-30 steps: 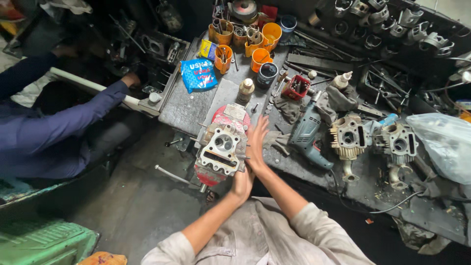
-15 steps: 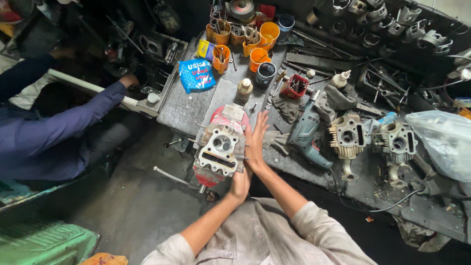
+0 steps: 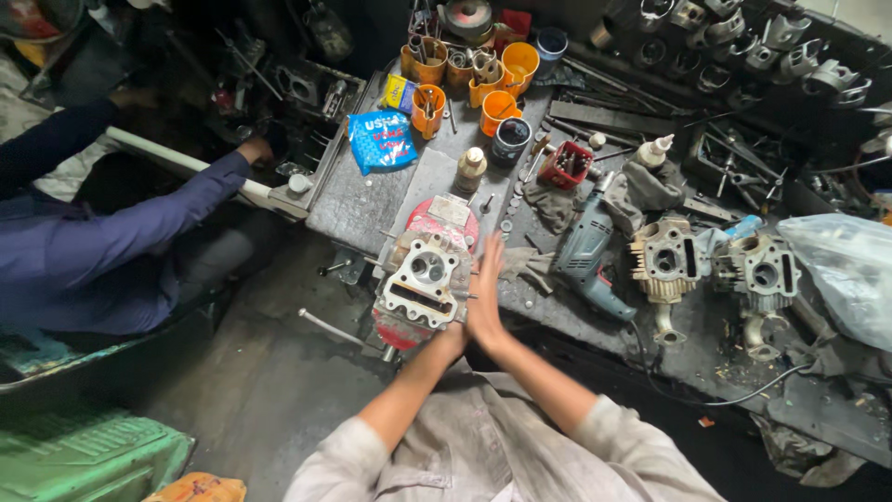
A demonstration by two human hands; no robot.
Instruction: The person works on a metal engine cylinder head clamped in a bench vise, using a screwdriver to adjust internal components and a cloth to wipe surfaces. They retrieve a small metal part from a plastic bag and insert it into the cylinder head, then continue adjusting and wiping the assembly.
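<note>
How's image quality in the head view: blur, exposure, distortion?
Head view: the hands pressed palm to palm beside the cylinder head look slightly soft; bench clutter is sharp. The plastic bag is bright at right, upper left corner falls into deep shadow. Wide-angle lens bends the bench edge.

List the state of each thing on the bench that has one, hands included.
Cylinder head: lying face up on a red stand, ports open.
Left hand: mostly hidden at the head's near edge.
Right hand: flat, fingers straight, pressed against the head's right side.
Drill: lying on its side.
Two other engine heads: resting on the bench, untouched.
Orange cups: upright, holding tools.
Blue packet: lying flat.
</note>
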